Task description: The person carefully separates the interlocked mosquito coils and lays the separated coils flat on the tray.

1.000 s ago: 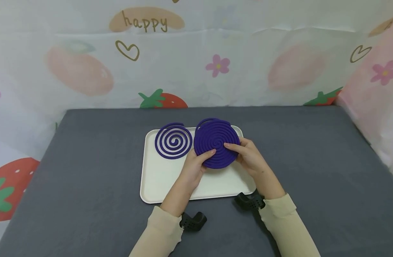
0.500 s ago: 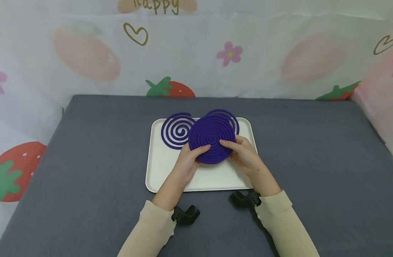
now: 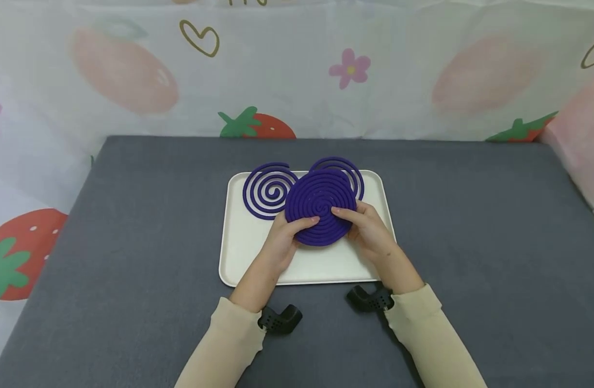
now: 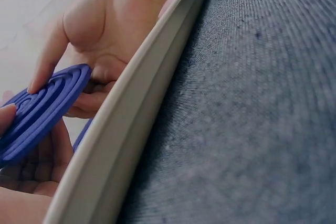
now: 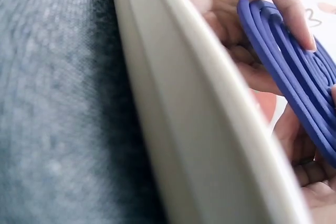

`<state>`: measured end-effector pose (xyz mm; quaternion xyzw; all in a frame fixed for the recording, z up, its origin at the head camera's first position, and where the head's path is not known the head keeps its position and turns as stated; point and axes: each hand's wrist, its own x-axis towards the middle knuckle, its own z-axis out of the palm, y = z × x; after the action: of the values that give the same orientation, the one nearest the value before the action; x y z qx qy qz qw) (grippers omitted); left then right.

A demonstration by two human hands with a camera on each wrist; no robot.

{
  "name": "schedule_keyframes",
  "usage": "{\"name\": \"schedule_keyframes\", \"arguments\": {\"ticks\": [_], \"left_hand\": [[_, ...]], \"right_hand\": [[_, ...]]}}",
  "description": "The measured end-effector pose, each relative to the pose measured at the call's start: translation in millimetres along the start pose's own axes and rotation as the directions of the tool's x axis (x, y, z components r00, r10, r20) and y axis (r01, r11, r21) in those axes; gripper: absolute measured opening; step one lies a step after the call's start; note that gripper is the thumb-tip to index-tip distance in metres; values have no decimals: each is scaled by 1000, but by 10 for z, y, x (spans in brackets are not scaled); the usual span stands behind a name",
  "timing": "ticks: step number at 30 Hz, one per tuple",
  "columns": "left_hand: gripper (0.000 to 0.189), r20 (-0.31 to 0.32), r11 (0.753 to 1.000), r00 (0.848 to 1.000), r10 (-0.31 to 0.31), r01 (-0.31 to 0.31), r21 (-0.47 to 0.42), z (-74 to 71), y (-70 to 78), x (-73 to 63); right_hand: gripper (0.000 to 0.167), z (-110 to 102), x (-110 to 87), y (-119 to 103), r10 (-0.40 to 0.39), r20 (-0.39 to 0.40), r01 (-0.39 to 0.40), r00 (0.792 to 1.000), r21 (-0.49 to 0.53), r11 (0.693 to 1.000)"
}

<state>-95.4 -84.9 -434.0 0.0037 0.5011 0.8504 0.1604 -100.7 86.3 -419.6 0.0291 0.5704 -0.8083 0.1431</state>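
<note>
A tightly wound, dark blue-purple disc of mosquito coil (image 3: 318,186) is held above the tray in the head view. My left hand (image 3: 280,240) grips its lower left edge, thumb on top and fingers underneath. From the right, my right hand (image 3: 372,233) holds it the same way, with both thumb tips near the centre. The wrist views show the disc tilted, with curled fingers below it. A loose single coil (image 3: 275,192) with open gaps lies at the tray's back left. Another loose coil (image 3: 336,158) is at the back right, partly hidden by the held disc.
The white rectangular tray (image 3: 246,242) stands on a grey cloth-covered table (image 3: 156,226); both loose coils overlap its back rim. Black wrist devices (image 3: 281,320) sit at both cuffs. A printed curtain (image 3: 287,59) hangs behind the table.
Both hands have moved the held disc slightly left and nearer relative to the tray, uncovering more of the right loose coil. The head view has tilted down; the grip looks the same.
</note>
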Motion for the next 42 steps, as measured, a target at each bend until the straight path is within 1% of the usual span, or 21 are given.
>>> {"name": "schedule_keyframes", "arguments": {"ticks": [8,16,29,37,42], "left_hand": [[53,-8,998,1000,-9,10,66,20,13,-5],[52,-1,999,1000,-13,13,45,19,-7,1],[53,14,998,1000,2,-3,59,5,-10,-6],[53,6,997,1000,-26,25,71,7,1,-15],[52,12,997,1000,-25,24,75,20,8,-16]], "right_hand": [[20,0,18,0,6,-22,-5,1000,24,1000],[24,-2,14,9,7,-12,-6,1000,37,999],[28,-8,10,13,1,5,-1,1000,72,997],[32,-8,13,13,-4,-6,5,1000,85,996],[32,-10,12,11,-11,-11,12,1000,89,996]]}}
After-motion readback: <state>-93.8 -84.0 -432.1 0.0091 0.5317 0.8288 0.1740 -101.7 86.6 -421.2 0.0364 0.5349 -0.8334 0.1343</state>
